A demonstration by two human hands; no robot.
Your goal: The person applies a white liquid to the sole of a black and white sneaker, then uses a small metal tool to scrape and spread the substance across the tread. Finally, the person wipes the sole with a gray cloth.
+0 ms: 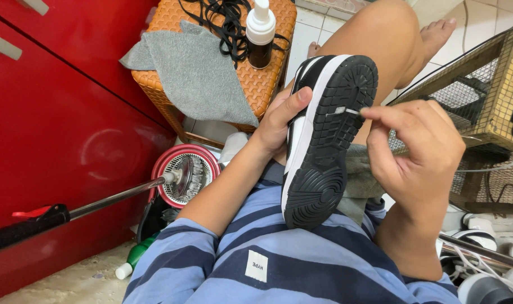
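A person seated on the floor holds a black-and-white low-top sneaker (324, 141) sole-up over the lap, its long axis running from the heel near the striped shirt (279, 253) up to the toe by the bare knee. The left hand (279, 121) wraps the shoe's left edge, thumb on the white midsole. The right hand (417, 155), just to the sneaker's right, pinches a thin pale pick (349, 111) whose tip touches the black tread near the forefoot.
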